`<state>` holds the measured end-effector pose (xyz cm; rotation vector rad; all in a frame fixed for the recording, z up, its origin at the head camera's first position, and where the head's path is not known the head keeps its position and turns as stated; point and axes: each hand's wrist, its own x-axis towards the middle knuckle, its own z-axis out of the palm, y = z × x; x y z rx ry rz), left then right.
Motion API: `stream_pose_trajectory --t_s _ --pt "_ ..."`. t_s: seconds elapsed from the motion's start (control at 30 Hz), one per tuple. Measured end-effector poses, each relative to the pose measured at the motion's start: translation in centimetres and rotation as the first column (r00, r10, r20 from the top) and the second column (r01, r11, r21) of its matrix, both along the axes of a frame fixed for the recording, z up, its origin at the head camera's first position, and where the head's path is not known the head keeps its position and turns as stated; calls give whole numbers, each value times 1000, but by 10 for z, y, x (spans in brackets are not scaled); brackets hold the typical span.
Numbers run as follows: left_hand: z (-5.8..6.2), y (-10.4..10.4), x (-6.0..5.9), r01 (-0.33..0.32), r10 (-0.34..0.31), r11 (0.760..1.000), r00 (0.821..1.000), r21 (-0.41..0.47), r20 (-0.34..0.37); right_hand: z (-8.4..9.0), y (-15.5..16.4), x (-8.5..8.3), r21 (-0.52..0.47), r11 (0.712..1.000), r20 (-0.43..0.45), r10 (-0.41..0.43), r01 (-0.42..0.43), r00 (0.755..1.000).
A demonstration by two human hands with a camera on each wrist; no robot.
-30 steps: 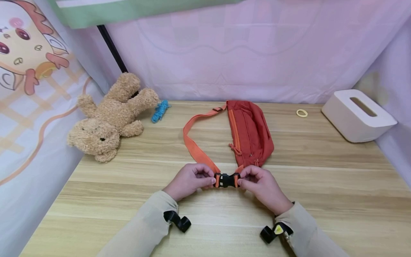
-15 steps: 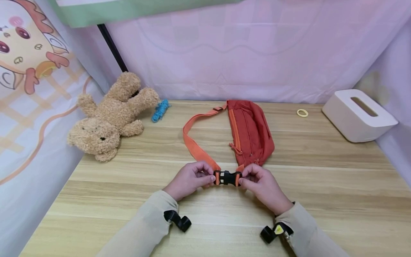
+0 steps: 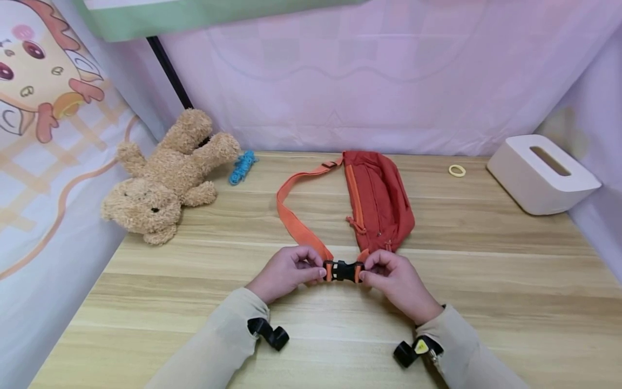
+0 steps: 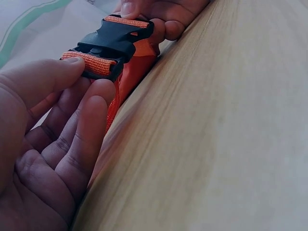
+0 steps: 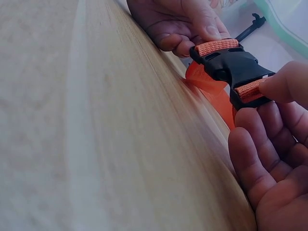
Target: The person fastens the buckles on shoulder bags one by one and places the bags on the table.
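A red waist bag (image 3: 381,200) lies on the wooden table, its orange strap (image 3: 296,224) looping out to the left. At the near end of the bag is a black side-release buckle (image 3: 344,271), its two halves joined. My left hand (image 3: 289,273) pinches the buckle's left end between thumb and fingers. On the other end, my right hand (image 3: 400,283) pinches the half with the short webbing. Both wrist views show the thumbs on the orange webbing, with the buckle (image 4: 108,43) held up close over the table.
A plush teddy bear (image 3: 165,173) lies at the left, beside a blue bundle of cord (image 3: 243,167). A pale yellow ring (image 3: 457,171) and a white tissue box (image 3: 544,175) are at the back right. Fabric curtains (image 3: 340,81) border the table.
Hands and buckle keep almost the same place, with only a slight shift. The two buckle halves stay joined throughout.
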<state>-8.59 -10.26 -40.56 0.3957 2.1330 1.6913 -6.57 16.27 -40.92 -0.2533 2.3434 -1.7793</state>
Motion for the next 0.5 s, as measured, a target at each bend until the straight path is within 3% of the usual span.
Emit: stream_pose_trajectory --t_s 0.5 --pt "0 0 0 1 -1 1000 1000 -4 1 -2 0 -1 -5 1000 -8 2 -2 1000"
